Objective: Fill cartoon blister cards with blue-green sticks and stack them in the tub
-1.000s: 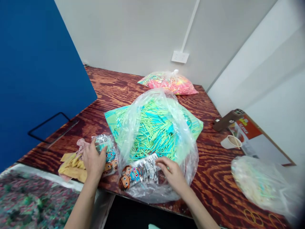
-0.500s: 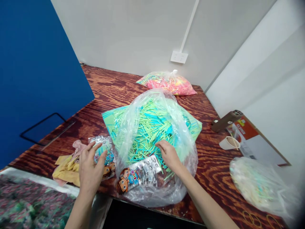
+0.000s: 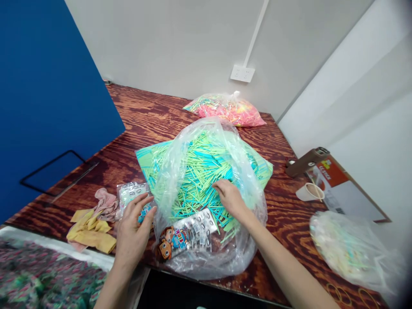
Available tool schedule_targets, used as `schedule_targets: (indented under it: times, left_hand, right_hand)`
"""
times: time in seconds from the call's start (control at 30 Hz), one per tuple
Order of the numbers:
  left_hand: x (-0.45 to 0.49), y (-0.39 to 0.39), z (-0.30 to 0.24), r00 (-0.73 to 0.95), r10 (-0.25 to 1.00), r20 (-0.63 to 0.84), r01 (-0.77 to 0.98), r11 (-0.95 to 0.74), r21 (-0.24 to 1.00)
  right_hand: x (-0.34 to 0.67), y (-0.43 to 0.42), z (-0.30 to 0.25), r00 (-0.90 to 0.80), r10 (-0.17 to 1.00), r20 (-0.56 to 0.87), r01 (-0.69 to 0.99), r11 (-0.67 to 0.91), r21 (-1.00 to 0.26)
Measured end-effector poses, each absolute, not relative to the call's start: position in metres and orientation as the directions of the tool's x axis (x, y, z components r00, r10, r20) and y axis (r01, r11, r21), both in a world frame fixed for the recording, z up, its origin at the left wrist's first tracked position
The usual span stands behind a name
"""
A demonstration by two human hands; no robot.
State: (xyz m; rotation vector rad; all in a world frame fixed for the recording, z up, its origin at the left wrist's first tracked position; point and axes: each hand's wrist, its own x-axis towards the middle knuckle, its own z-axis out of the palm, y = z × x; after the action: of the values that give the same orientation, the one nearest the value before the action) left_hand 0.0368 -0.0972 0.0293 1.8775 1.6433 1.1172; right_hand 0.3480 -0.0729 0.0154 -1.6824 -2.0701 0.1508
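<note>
A clear plastic bag (image 3: 170,189) lies wide open on the table, full of thin green and blue sticks (image 3: 196,171). My right hand (image 3: 230,198) is inside its mouth, fingers closed together at the sticks; whatever they hold is hidden. At the bag's near side lies a printed packet (image 3: 193,234) with a cartoon figure. My left hand (image 3: 133,225) is open, its fingers apart over a second printed packet (image 3: 128,191) to the left, which it partly covers. I cannot tell whether it touches that packet.
Yellow and pink cloths (image 3: 93,227) lie at the left. Behind the bag rests a tied bag of pink and mixed sticks (image 3: 231,112). To the right are a brown bottle (image 3: 305,162), a paper cup (image 3: 307,192), a carton (image 3: 349,189), another plastic bag (image 3: 350,249) and rubber bands (image 3: 339,294).
My left hand has moved right, away from the cloths and further over the left packet. My right hand stays among the sticks, with its fingers slightly shifted. The view has tilted slightly.
</note>
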Motion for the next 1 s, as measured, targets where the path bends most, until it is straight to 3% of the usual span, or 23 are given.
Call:
schedule_targets:
  times: [0.07, 0.13, 0.2, 0.4, 0.63, 0.73, 0.83, 0.93, 1.0]
  left_hand:
    - [0.039, -0.098, 0.028, -0.003, 0.963, 0.269, 0.607, -0.212, 0.766]
    - [0.041, -0.1, 0.028, 0.005, 0.969, 0.245, 0.594, -0.2, 0.779]
    - [0.042, -0.101, 0.027, 0.012, 0.973, 0.23, 0.588, -0.193, 0.786]
    - [0.043, -0.102, 0.024, 0.033, 0.982, 0.186, 0.545, -0.174, 0.82]
    - [0.04, -0.105, 0.027, 0.033, 0.984, 0.176, 0.533, -0.167, 0.83]
    - [0.037, -0.107, 0.028, 0.037, 0.981, 0.192, 0.553, -0.18, 0.814]
    - [0.039, -0.108, 0.029, 0.052, 0.972, 0.23, 0.569, -0.218, 0.793]
    - [0.048, -0.109, 0.031, 0.07, 0.966, 0.247, 0.569, -0.242, 0.786]
    - [0.059, -0.11, 0.034, 0.09, 0.966, 0.244, 0.549, -0.252, 0.797]
  right_hand:
    - [0.365, -0.058, 0.026, -0.151, 0.94, 0.306, 0.935, 0.236, -0.264]
    - [0.383, -0.043, 0.036, -0.261, 0.924, 0.278, 0.963, 0.27, 0.006]
    - [0.401, -0.032, 0.043, -0.335, 0.911, 0.24, 0.942, 0.321, 0.097]
    - [0.424, -0.022, 0.044, -0.47, 0.866, 0.17, 0.876, 0.434, 0.213]
    - [0.414, -0.034, 0.032, -0.514, 0.842, 0.163, 0.846, 0.468, 0.255]
    - [0.412, -0.043, 0.026, -0.449, 0.861, 0.239, 0.893, 0.433, 0.12]
    - [0.413, -0.051, 0.032, -0.269, 0.89, 0.367, 0.944, 0.32, -0.083]
    - [0.404, -0.064, 0.047, 0.041, 0.881, 0.47, 0.891, 0.18, -0.416]
    - [0.389, -0.079, 0.052, 0.225, 0.892, 0.392, 0.708, 0.126, -0.695]
